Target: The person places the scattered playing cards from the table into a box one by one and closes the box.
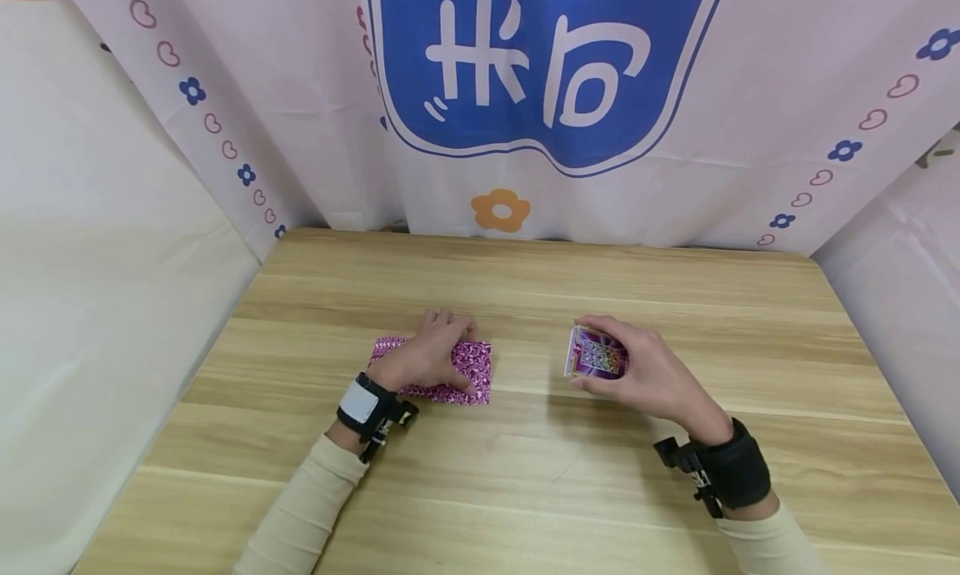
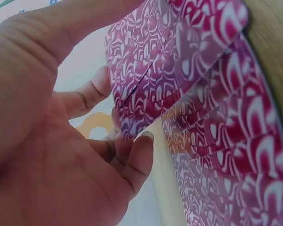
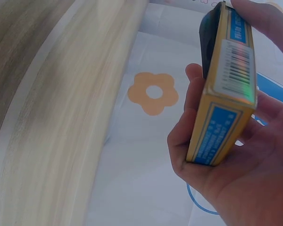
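Playing cards (image 1: 474, 360) with magenta-and-white swirl backs lie face down in an overlapping spread, left of the table's middle. My left hand (image 1: 431, 357) is over them, thumb at the near edge and fingers at the far edge. In the left wrist view it grips some upper cards (image 2: 165, 61), tilted up from the lower cards (image 2: 236, 136). To the right, my right hand (image 1: 660, 379) holds a small card box (image 1: 600, 356), thumb on one side and fingers on the other. Gold edges, blue panels and a barcode label (image 3: 235, 70) show on the box in the right wrist view.
The wood-grain table (image 1: 525, 492) runs back to a white curtain (image 1: 315, 175) with a blue emblem and an orange flower. Pale cloth (image 1: 105, 225) hangs along the left side. Each wrist wears a black strap with a small camera mount.
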Demonstrator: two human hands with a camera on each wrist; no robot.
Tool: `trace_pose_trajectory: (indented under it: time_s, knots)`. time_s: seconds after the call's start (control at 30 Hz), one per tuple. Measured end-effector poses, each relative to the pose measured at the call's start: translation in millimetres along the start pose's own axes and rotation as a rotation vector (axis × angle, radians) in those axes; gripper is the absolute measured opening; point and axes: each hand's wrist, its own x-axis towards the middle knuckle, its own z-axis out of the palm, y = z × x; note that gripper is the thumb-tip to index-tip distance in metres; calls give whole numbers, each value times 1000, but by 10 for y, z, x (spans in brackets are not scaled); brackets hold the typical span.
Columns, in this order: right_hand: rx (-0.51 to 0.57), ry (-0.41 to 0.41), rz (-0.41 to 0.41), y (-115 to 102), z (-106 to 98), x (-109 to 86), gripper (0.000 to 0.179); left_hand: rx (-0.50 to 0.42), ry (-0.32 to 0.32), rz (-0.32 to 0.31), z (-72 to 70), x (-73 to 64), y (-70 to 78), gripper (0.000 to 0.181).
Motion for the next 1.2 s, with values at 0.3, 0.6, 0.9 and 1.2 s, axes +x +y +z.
trace_pose_trajectory:
  time_s: [0.3,0.6,0.9,1.2]
  knots:
    - [-1,8,-12,8,18,7,75,-13,5,41,21,43,-25,76]
    - [-1,-6,3,-4,21,18,75,-15,36,166,23,64,54,47]
    - [-11,4,-3,-16,18,14,77,-296,137,171,10,-45,386,65]
    - [-11,5,-11,-19,24,6,77,-681,275,148,146,-89,730,28]
